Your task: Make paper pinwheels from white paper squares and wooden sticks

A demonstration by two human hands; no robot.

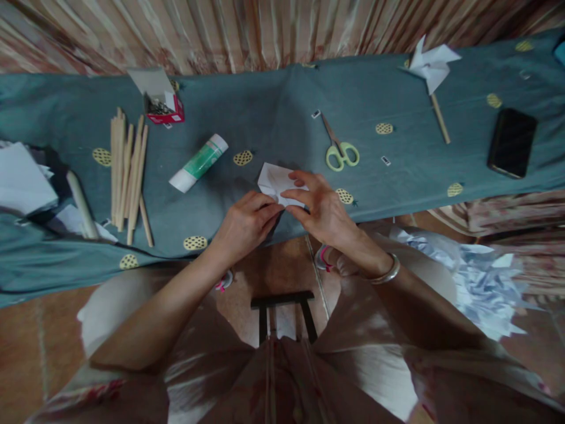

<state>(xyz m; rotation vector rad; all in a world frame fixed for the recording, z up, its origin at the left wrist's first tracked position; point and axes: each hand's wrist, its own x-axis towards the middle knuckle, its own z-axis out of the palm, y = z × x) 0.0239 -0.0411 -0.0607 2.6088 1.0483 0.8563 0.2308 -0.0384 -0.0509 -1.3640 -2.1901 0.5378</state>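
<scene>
A small piece of folded white paper [274, 176] lies near the front edge of the cloth-covered table, between my hands. My left hand [249, 221] has its fingers pinched on the paper's near left edge. From the right, my right hand [320, 206] reaches over the sheet with fingers spread, several fingertips pressing on it and the thumb close to the left fingertips. Fingers hide part of the paper. Beyond my right hand lie green-handled scissors [339, 150], and to the left of the paper is a green-and-white glue stick [199, 163].
Several wooden sticks [128, 171] lie left, below a red box [165, 109] of small metal pieces. White paper sheets [24, 179] are stacked far left. A paper pinwheel [432, 65] on a stick and a black phone [512, 142] lie right. Folded papers [481, 282] are heaped low right.
</scene>
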